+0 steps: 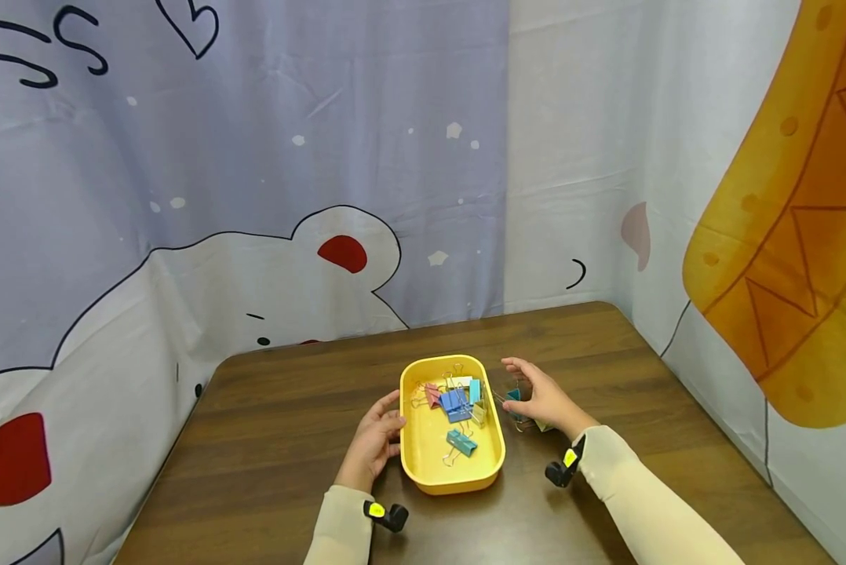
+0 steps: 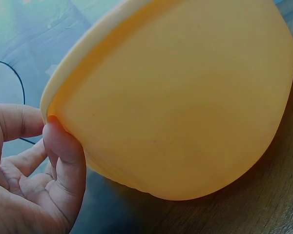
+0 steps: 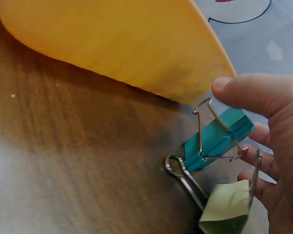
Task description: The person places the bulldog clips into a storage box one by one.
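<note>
My left hand [image 1: 376, 439] pinches the left rim of a yellow plastic tray [image 1: 423, 464]; the left wrist view shows thumb and forefinger at its edge. Inside lie several binder clips: a blue one [image 1: 454, 403], a pink one [image 1: 432, 395], a light blue one [image 1: 475, 390] and a teal one [image 1: 461, 442] nearer me. Right of the tray, my right hand [image 1: 546, 402] is spread around a teal binder clip [image 3: 217, 139], thumb apart from the other fingers. A pale yellow binder clip [image 3: 227, 207] sits close beside it, under the palm.
Everything stands on a brown wood-grain table [image 1: 289, 439]. A printed curtain [image 1: 437, 180] hangs along its back and sides. A thin dark cable [image 1: 675, 329] runs down the curtain at the right.
</note>
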### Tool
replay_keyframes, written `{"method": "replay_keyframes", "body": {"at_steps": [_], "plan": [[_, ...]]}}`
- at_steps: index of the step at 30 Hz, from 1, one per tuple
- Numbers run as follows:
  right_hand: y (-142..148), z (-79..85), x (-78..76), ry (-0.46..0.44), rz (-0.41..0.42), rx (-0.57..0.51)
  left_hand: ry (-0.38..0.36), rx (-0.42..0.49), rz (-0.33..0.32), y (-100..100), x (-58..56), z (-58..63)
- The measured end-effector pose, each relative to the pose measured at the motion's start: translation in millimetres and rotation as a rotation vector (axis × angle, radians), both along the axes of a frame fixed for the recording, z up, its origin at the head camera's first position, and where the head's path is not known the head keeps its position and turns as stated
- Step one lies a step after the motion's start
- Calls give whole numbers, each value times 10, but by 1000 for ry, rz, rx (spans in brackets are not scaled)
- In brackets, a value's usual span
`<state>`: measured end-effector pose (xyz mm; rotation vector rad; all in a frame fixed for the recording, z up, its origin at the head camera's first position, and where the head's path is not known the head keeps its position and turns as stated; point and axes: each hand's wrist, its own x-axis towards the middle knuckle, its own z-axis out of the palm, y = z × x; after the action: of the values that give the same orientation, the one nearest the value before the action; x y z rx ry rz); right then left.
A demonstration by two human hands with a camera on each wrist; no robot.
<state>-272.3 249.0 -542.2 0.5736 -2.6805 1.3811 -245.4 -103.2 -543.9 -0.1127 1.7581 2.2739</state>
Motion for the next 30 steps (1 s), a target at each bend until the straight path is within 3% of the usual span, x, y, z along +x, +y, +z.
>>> {"method": "replay_keyframes", "body": {"at_steps": [10, 30], "plan": [[-23, -103, -17, -13, 13, 9, 1, -2, 8, 16, -3, 3], [-25, -90, -4, -28, -17, -47, -12, -28, 25, 20, -14, 7]]}}
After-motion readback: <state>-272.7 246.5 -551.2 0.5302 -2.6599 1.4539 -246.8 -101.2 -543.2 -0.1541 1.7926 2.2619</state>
